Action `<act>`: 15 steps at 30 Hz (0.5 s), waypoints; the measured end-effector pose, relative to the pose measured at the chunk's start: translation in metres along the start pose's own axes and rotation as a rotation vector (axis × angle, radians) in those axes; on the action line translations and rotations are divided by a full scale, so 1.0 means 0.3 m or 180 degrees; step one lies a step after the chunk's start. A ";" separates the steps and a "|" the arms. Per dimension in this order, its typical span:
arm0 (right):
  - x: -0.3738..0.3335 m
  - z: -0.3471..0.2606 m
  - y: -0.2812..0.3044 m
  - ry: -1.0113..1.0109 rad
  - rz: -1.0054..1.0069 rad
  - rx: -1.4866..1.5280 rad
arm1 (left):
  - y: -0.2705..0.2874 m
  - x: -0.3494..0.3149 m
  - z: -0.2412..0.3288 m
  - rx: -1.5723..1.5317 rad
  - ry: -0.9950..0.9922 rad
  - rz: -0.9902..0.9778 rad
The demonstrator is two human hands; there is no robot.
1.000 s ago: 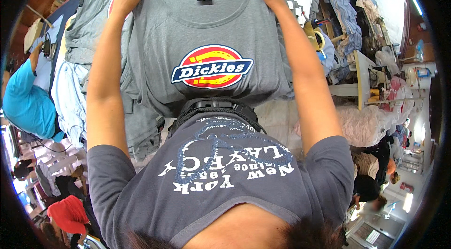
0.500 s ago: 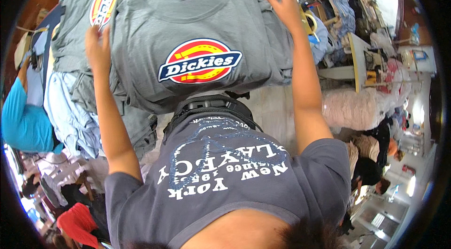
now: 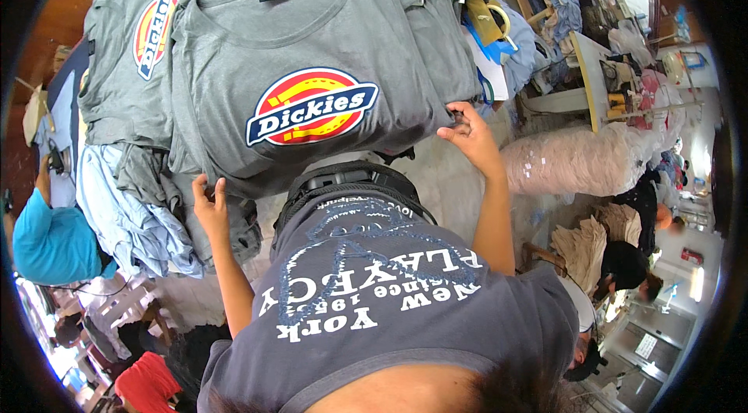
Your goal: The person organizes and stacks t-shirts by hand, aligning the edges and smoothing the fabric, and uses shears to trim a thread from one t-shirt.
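Near the middle, toward three o'clock, the floor (image 3: 452,193) is pale grey. Just past three, a bright lamp (image 3: 696,282) and a small red box (image 3: 690,255) sit by a pale wall (image 3: 676,312). A white sign (image 3: 646,345) is at four o'clock. A yellowish board (image 3: 589,79) stands at two. White furniture (image 3: 117,312) is at eight, with bright light (image 3: 33,305) beyond.
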State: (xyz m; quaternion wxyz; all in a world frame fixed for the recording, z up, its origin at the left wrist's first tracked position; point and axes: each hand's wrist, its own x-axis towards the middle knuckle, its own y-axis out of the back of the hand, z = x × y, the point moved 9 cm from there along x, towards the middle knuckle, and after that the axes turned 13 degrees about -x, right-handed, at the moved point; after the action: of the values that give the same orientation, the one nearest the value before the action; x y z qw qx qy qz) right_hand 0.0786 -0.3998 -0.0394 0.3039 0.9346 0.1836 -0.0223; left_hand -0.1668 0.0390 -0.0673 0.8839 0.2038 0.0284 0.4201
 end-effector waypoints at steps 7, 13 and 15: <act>0.037 0.050 0.100 0.0076 0.0236 0.0694 | 0.168 0.085 -0.076 -0.1529 0.0590 -0.0162; 0.069 0.085 0.110 -0.0087 -0.0285 0.0653 | 0.149 0.071 -0.042 -0.1833 0.1144 -0.0748; 0.063 0.093 0.098 -0.0216 -0.0381 0.0655 | 0.146 0.052 -0.051 -0.1598 0.1237 -0.0930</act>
State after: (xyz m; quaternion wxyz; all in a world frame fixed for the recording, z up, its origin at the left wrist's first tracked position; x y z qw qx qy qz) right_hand 0.1087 -0.4317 -0.0485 0.2106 0.9469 0.2255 -0.0907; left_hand -0.1922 0.0807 -0.0626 0.9353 -0.1100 0.1208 0.3139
